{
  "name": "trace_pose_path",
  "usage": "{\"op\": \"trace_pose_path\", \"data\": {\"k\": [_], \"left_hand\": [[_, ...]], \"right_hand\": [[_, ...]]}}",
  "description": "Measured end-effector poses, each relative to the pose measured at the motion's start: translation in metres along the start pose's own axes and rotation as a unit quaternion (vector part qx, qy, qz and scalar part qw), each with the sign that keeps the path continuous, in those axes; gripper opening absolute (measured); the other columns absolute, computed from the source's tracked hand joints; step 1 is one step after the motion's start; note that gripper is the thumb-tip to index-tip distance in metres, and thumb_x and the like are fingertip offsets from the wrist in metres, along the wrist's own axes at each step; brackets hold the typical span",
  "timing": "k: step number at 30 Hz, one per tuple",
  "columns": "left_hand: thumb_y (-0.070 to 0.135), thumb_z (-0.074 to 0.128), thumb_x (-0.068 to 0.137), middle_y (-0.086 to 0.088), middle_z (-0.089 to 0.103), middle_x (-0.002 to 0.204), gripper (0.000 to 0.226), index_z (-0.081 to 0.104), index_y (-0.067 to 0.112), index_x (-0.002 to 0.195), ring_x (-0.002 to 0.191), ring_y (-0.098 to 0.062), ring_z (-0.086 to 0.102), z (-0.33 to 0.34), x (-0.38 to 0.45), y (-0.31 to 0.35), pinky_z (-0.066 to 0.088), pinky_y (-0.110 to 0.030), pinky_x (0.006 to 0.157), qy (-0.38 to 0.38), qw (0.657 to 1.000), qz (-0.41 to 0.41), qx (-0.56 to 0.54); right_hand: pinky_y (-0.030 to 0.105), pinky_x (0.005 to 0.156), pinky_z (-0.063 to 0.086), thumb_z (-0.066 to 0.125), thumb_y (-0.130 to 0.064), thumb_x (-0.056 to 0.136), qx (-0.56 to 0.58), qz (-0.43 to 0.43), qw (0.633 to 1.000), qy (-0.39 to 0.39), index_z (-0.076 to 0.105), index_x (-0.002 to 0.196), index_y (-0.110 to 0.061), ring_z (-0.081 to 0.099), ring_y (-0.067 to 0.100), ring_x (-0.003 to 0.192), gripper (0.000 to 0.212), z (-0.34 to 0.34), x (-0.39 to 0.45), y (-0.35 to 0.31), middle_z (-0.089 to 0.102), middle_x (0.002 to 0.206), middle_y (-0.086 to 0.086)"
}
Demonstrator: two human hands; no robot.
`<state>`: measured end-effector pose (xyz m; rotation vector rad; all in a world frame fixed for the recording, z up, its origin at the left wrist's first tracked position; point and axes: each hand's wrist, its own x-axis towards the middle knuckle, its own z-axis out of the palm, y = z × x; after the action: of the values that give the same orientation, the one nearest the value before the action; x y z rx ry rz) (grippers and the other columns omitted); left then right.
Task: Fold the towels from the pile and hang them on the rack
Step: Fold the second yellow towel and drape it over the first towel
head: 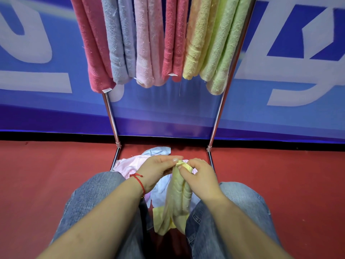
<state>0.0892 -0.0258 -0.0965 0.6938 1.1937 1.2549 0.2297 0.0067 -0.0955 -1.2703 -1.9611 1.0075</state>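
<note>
While I look down over both forearms, I see my left hand [158,166] at the left of the middle, a red string bracelet [139,181] round its wrist, its thumb and fingers curled to pinch the top edge of a pale yellow towel [179,195]. Just beside it, my right hand [198,174] pinches the same top edge, fingers bent over the fold, so the two hands almost touch at the corner. From that grip the yellow towel hangs doubled between my knees, its lower end loose and crumpled above the floor. Behind and under the hands lies the pile [138,163] of pink, white and light blue cloths, sitting on the red floor [37,174] between the two lower legs of the rack [110,113]. My knees in blue jeans [93,195] flank the pile on either side. Higher up, reading from the left, the rack carries a deep pink towel [93,49], then a grey-blue towel [119,43], a pale pink towel [147,45], a rose-red towel [173,40], a peach-yellow towel [197,40] and a light green towel [224,49], all folded and hanging close side by side, touching their neighbours. Behind the rack stands a blue banner [37,34] with large white shapes.
</note>
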Motion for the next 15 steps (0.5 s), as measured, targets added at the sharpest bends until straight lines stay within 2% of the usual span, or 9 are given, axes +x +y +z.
{"op": "trace_pose_path", "data": {"k": [3, 5, 7, 9, 11, 13, 15], "left_hand": [[0.006, 0.051, 0.091, -0.010, 0.070, 0.103, 0.026, 0.062, -0.003, 0.113, 0.099, -0.019, 0.065, 0.0012, -0.0015, 0.0006, 0.051, -0.023, 0.091, -0.010, 1.000, -0.004, 0.005], [0.004, 0.053, 0.089, -0.007, 0.071, 0.100, 0.027, 0.062, -0.003, 0.113, 0.099, -0.017, 0.066, 0.0011, -0.0024, 0.0000, 0.051, -0.024, 0.093, -0.021, 1.000, -0.005, 0.003], [-0.002, 0.056, 0.085, -0.005, 0.072, 0.099, 0.028, 0.063, 0.001, 0.112, 0.099, -0.016, 0.066, 0.0003, -0.0031, -0.0003, 0.050, -0.023, 0.093, -0.037, 0.999, -0.007, -0.002], [-0.007, 0.057, 0.083, 0.000, 0.073, 0.096, 0.030, 0.064, 0.007, 0.109, 0.095, -0.011, 0.067, -0.0002, -0.0037, 0.0007, 0.051, -0.018, 0.087, -0.044, 0.999, 0.000, 0.007], [-0.008, 0.056, 0.084, 0.002, 0.074, 0.093, 0.030, 0.063, 0.006, 0.110, 0.091, -0.008, 0.068, 0.0002, -0.0038, 0.0022, 0.052, -0.016, 0.082, -0.036, 0.999, 0.012, 0.015], [-0.007, 0.054, 0.086, 0.002, 0.074, 0.088, 0.027, 0.063, 0.005, 0.109, 0.086, -0.007, 0.069, 0.0001, -0.0036, 0.0030, 0.052, -0.015, 0.078, -0.027, 0.999, 0.024, 0.015], [-0.005, 0.054, 0.087, 0.002, 0.074, 0.088, 0.026, 0.064, 0.007, 0.108, 0.086, -0.007, 0.069, -0.0015, -0.0040, 0.0041, 0.052, -0.015, 0.077, -0.025, 0.999, 0.032, 0.033]], "right_hand": [[0.029, 0.069, 0.037, 0.064, -0.021, 0.084, -0.005, -0.003, 1.000, 0.004, 0.044, 0.052, -0.021, 0.048, 0.015, 0.073, 0.037, -0.0001, 0.0002, -0.0015, 0.048, 0.061, -0.004], [0.032, 0.071, 0.038, 0.063, -0.020, 0.084, 0.004, -0.004, 1.000, 0.005, 0.042, 0.051, -0.018, 0.046, 0.017, 0.069, 0.040, 0.0002, 0.0004, -0.0012, 0.045, 0.058, -0.004], [0.032, 0.077, 0.039, 0.063, -0.020, 0.085, 0.021, 0.008, 1.000, -0.006, 0.046, 0.053, -0.012, 0.044, 0.018, 0.065, 0.037, -0.0001, 0.0006, -0.0012, 0.044, 0.057, -0.002], [0.030, 0.084, 0.036, 0.064, -0.020, 0.085, 0.043, 0.017, 0.999, -0.015, 0.044, 0.052, -0.016, 0.039, 0.014, 0.059, 0.039, 0.0000, 0.0008, -0.0008, 0.040, 0.056, -0.005], [0.031, 0.089, 0.035, 0.064, -0.020, 0.085, 0.045, 0.017, 0.999, -0.016, 0.040, 0.052, -0.017, 0.038, 0.014, 0.059, 0.041, 0.0003, 0.0002, -0.0012, 0.039, 0.055, -0.004], [0.032, 0.086, 0.039, 0.067, -0.024, 0.082, 0.042, 0.010, 0.999, -0.011, 0.045, 0.058, -0.016, 0.048, 0.016, 0.067, 0.034, 0.0009, 0.0003, -0.0006, 0.049, 0.064, 0.000], [0.023, 0.082, 0.043, 0.073, -0.026, 0.077, 0.051, 0.016, 0.998, -0.014, 0.054, 0.079, -0.026, 0.054, 0.010, 0.091, 0.019, -0.0004, 0.0007, -0.0009, 0.058, 0.091, -0.006]]}}
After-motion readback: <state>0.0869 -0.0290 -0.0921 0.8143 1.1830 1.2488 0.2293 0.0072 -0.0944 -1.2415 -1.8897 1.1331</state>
